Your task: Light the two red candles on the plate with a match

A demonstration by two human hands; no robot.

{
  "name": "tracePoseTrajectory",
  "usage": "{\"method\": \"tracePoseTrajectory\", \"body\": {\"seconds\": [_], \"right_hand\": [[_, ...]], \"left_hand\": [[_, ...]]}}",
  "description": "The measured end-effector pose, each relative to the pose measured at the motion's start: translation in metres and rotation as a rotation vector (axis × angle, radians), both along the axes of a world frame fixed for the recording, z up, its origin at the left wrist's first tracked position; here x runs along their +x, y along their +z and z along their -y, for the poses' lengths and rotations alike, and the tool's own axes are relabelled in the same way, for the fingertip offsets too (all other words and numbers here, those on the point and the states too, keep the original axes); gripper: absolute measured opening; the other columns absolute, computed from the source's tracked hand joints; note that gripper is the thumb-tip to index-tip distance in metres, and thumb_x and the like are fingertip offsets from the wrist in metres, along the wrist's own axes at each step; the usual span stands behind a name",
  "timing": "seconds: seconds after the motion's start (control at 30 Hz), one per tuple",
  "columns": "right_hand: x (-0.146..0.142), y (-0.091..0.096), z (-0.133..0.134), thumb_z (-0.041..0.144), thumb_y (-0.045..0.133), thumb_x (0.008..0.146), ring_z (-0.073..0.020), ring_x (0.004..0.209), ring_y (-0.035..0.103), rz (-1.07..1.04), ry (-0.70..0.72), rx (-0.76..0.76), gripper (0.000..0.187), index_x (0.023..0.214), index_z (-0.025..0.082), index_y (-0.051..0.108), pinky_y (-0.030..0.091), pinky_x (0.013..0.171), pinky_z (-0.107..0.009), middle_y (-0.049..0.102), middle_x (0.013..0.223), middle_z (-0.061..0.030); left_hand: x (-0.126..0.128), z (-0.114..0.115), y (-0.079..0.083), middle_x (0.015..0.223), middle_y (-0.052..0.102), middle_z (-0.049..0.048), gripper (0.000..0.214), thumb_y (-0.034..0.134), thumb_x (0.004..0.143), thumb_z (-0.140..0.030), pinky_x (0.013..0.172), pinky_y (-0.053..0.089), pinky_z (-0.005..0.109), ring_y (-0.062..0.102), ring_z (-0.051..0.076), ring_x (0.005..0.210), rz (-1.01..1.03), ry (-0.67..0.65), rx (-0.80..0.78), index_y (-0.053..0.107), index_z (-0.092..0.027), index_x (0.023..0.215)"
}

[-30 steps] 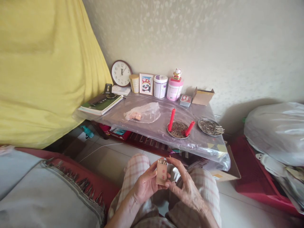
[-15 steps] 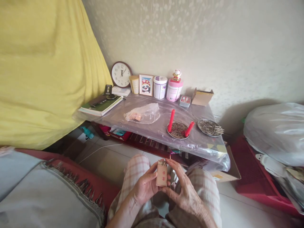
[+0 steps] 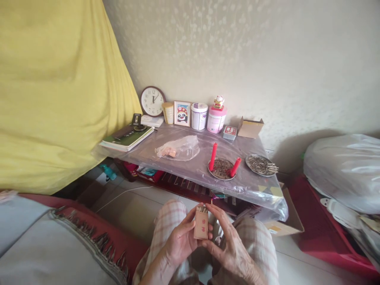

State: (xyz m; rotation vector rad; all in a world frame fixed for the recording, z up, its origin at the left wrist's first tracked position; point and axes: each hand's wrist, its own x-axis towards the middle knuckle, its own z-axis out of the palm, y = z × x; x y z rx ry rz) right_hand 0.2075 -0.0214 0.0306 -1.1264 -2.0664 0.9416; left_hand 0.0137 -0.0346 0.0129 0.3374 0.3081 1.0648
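A small tan matchbox [image 3: 201, 226] with red characters is held upright over my lap, its drawer partly out at the top so that several matchsticks [image 3: 202, 209] show. My left hand [image 3: 181, 239] wraps round it from the left, fingertips showing at its right side. At the box's top and bottom ends, my right hand [image 3: 230, 241] touches it with forefinger and thumb. A single match [image 3: 211, 201] sticks up beside the right forefinger; its lower part is hidden. Beyond, two red candles [image 3: 213, 156] [image 3: 235, 167] stand on a round metal plate [image 3: 222, 178], the shorter one tilted.
On the plastic-covered table [image 3: 190, 168] lie a plastic bag [image 3: 178, 148], a second plate [image 3: 261, 165] with matchsticks and a green book [image 3: 127, 138]. A clock [image 3: 152, 101], tubs [image 3: 199, 116] and an open carton [image 3: 251, 128] line the wall. A red bin [image 3: 320, 237] stands right.
The view has tilted slightly upward, so the table and its things sit lower in the picture. Both hands keep nearly the same hold on the matchbox.
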Motion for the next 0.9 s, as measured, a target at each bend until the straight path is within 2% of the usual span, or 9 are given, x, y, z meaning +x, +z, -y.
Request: {"method": "tracePoseTrajectory", "body": {"seconds": [0.27,0.43,0.6,0.7,0.9], "right_hand": [[-0.004,0.006,-0.003,0.032,0.077,0.09,-0.037,0.153,0.046,-0.021,0.003,0.022,0.079,0.16,0.029,0.041,0.04,0.124,-0.063,0.052,0.163,-0.0152],[-0.007,0.008,-0.004,0.026,0.076,0.089,-0.0335,0.15,0.051,-0.058,0.018,0.077,0.076,0.157,0.033,0.043,0.043,0.124,-0.056,0.057,0.159,-0.0107],[-0.002,-0.001,-0.005,0.04,0.076,0.093,-0.0362,0.142,0.06,-0.034,-0.039,0.087,0.065,0.153,0.034,0.052,0.053,0.115,-0.055,0.064,0.151,-0.0114],[0.001,-0.006,-0.009,0.049,0.077,0.093,-0.0365,0.137,0.064,-0.049,-0.049,0.142,0.065,0.152,0.034,0.055,0.055,0.114,-0.052,0.068,0.147,-0.0109],[0.004,-0.011,-0.02,0.048,0.079,0.092,-0.0324,0.128,0.072,-0.091,-0.016,0.304,0.07,0.156,0.038,0.051,0.059,0.109,-0.042,0.072,0.141,-0.0075]], "left_hand": [[0.001,-0.002,0.005,0.099,0.087,0.0111,0.042,0.081,0.088,-0.035,0.068,0.052,0.024,0.082,0.022,0.086,0.006,0.026,-0.032,0.073,-0.03,0.128],[0.001,-0.002,0.007,0.095,0.086,0.0108,0.04,0.084,0.086,-0.034,0.068,0.054,0.024,0.081,0.022,0.083,0.013,0.045,-0.05,0.074,-0.028,0.124],[0.003,-0.002,0.001,0.098,0.085,0.0103,0.029,0.079,0.09,-0.033,0.068,0.054,0.025,0.08,0.02,0.084,0.004,0.056,-0.08,0.074,-0.023,0.117],[0.004,-0.006,-0.004,0.095,0.084,0.0085,0.033,0.084,0.086,-0.034,0.065,0.054,0.024,0.079,0.02,0.081,0.016,0.055,-0.083,0.074,-0.022,0.115],[0.002,-0.012,-0.009,0.094,0.085,0.0075,0.035,0.088,0.083,-0.037,0.067,0.055,0.025,0.079,0.019,0.082,0.032,0.01,-0.108,0.077,-0.023,0.113]]}}
